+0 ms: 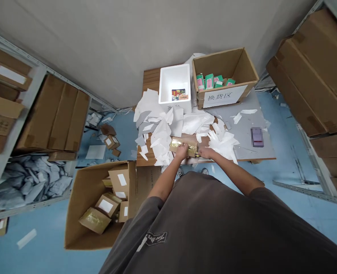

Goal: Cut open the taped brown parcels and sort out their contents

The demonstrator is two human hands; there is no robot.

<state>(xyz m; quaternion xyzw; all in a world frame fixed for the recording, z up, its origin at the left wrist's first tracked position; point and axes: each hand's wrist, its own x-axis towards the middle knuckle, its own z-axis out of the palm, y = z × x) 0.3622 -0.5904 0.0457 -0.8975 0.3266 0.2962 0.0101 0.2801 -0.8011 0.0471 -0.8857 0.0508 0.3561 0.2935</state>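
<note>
A small cardboard box wrapped in shiny tan packing tape (191, 144) lies at the front edge of the table, among torn white paper. My left hand (182, 151) is closed over the left part of this box, pressing on its top and near side. At the box's right end, my right hand (205, 152) is closed around a small yellow tool (197, 155). Only a bit of the tool shows between the fingers and the box, so its exact kind cannot be made out. White paper scraps (161, 139) lie on both sides of my hands.
Behind stand a white foam box (174, 102) with colourful packs and a cardboard carton (228, 87) holding green-and-pink boxes. A purple phone-like object (257, 137) lies at right. Left of me, a large open carton (71, 213) holds several parcels. Shelves with cartons flank both sides.
</note>
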